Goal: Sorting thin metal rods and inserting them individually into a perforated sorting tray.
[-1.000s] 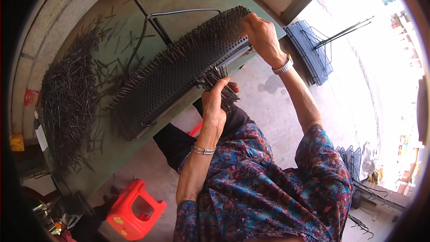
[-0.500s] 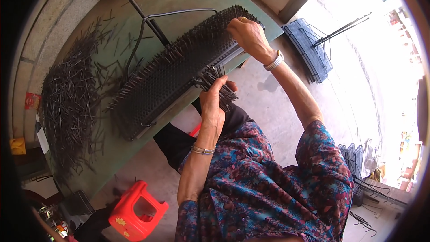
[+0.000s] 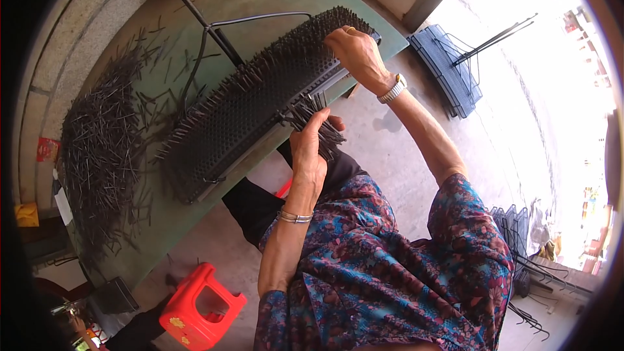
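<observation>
A long black perforated panel (image 3: 227,120) lies slantwise on the green table (image 3: 156,224). Short dark strips (image 3: 266,65) stand in rows of its holes, along the far side and densely at the right end. In my left hand (image 3: 308,149), a bundle of the same dark strips (image 3: 330,138) is gripped, thumb on top, beside the panel's near edge. My right hand (image 3: 359,55) bends over the panel's right part with fingertips pinched together among the standing strips. What those fingertips hold is hidden.
A heap of loose strips (image 3: 101,136) covers the table's left side. From the panel, a metal rod frame (image 3: 209,26) rises toward the far left. A red plastic stool (image 3: 192,305) stands at lower left. More mesh panels with rods (image 3: 445,68) lie on the floor at right.
My right hand has shifted slightly left over the panel. The left hand and its bundle stay nearly in place.
</observation>
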{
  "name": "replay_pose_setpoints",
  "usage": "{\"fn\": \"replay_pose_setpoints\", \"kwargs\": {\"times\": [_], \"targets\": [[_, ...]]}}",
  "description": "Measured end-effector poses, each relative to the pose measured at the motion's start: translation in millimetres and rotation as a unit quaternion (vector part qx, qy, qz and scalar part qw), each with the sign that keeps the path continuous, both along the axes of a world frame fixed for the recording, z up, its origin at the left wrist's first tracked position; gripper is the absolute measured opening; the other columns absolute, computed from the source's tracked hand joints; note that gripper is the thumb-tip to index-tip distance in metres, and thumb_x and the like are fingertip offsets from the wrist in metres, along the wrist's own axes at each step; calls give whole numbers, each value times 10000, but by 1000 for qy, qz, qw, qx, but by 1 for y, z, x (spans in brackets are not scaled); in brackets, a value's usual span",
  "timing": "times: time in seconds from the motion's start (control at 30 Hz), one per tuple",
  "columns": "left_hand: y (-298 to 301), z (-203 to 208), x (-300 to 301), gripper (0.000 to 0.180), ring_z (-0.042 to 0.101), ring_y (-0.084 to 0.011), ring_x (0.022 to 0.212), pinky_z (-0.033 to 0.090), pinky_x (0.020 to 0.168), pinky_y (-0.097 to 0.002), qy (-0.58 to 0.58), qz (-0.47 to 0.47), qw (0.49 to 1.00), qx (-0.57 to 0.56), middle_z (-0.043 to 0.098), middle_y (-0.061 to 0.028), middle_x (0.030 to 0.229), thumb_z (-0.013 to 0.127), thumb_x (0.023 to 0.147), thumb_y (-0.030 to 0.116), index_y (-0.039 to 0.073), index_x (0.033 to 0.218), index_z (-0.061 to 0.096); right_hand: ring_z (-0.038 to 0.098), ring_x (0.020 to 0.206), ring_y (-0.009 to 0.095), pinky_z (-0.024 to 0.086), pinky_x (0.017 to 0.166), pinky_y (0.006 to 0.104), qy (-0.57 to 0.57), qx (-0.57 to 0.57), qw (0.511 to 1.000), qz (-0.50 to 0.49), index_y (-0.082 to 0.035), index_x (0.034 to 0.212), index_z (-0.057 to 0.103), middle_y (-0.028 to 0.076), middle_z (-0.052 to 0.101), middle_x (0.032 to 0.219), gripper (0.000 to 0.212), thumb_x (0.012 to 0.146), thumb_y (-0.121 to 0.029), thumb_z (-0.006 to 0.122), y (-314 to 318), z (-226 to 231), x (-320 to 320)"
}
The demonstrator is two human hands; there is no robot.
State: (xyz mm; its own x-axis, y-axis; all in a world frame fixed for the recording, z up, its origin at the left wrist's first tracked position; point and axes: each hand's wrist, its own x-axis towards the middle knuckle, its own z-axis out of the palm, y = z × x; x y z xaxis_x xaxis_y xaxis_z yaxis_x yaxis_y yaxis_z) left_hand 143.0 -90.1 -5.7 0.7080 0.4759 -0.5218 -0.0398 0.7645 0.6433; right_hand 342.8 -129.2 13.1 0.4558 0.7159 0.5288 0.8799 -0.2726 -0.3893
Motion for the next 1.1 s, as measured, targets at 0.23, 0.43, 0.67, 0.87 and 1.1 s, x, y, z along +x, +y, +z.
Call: {"fn": "replay_pose_setpoints", "kwargs": {"times": [0.23, 0.43, 0.67, 0.87, 1.1], "targets": [[0, -1, 1, 150, 667, -171, 636, 534, 550, -287, -4, 0, 1000, 5, 689, -91, 742, 699, 835, 170, 53, 906, 637, 645, 771, 276, 510, 670, 380, -10, -50, 996, -66, -96, 976, 716, 83, 652, 863, 169, 892, -200, 613, -5, 5, -6], [-1, 0, 1, 150, 667, -171, 646, 538, 563, -288, -9, -4, 1000, 16, 689, -92, 749, 691, 840, 172, 49, 909, 642, 628, 748, 323, 496, 644, 439, 42, -20, 997, -68, -101, 905, 698, 107, 631, 811, 173, 859, -254, 634, -5, 5, -2], [-1, 4, -2, 150, 664, -166, 648, 538, 570, -282, -7, 6, 1000, 18, 687, -90, 746, 689, 839, 173, 42, 901, 648, 631, 793, 307, 485, 671, 433, 53, -57, 992, -103, -80, 873, 655, 100, 638, 836, 192, 859, -268, 620, -3, 10, -11], [1, 6, -1, 157, 656, -162, 636, 533, 569, -279, -2, 3, 1000, 21, 688, -93, 743, 691, 838, 185, 32, 863, 665, 625, 725, 323, 474, 625, 447, 21, -116, 988, -101, -65, 852, 631, 115, 623, 794, 248, 883, -311, 622, -8, 2, -14], [4, 6, -2, 170, 659, -172, 641, 534, 571, -283, -10, 22, 999, 36, 692, -106, 773, 702, 829, 152, 5, 908, 672, 651, 744, 143, 522, 630, 293, 347, -138, 926, 60, 0, 966, 652, 79, 677, 822, 283, 914, -277, 650, -29, 39, -54]]}}
